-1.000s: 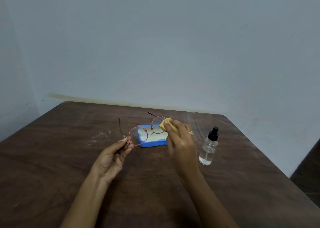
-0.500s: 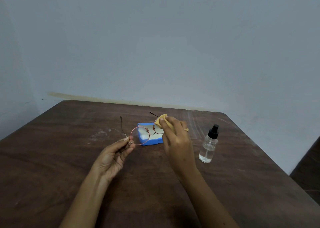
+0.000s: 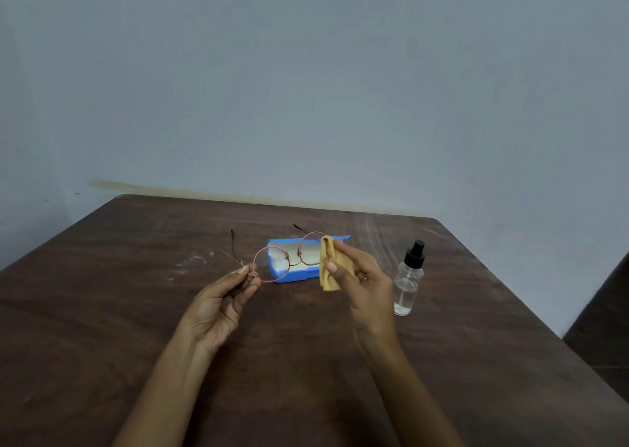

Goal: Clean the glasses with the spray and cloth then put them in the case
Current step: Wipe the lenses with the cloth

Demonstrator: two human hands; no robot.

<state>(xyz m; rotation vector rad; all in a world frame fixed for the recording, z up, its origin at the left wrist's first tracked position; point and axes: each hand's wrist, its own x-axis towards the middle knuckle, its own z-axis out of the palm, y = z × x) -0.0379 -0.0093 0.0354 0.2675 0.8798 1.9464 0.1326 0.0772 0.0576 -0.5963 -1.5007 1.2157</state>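
Round glasses with a thin pink-red frame [image 3: 272,264] hang above the table, arms unfolded and pointing away from me. My left hand [image 3: 223,302] pinches the frame at its left hinge. A folded yellow cloth [image 3: 328,269] is pinched in my right hand [image 3: 366,285] and lies against the outer edge of the right lens. Behind the glasses an open blue case [image 3: 296,278] rests on the table, partly hidden by the lenses. The clear spray bottle [image 3: 408,281] with a black nozzle stands upright just right of my right hand.
Everything sits on a dark brown wooden table [image 3: 136,310] pushed against a pale blue wall [image 3: 306,89]. The table's right edge falls away near the bottle, with dark floor [image 3: 602,344] beyond it. Faint white smears mark the tabletop left of the glasses.
My right hand has turned and slid the cloth off the right lens toward its outer edge, so more of that lens shows. My left hand keeps its pinch in place.
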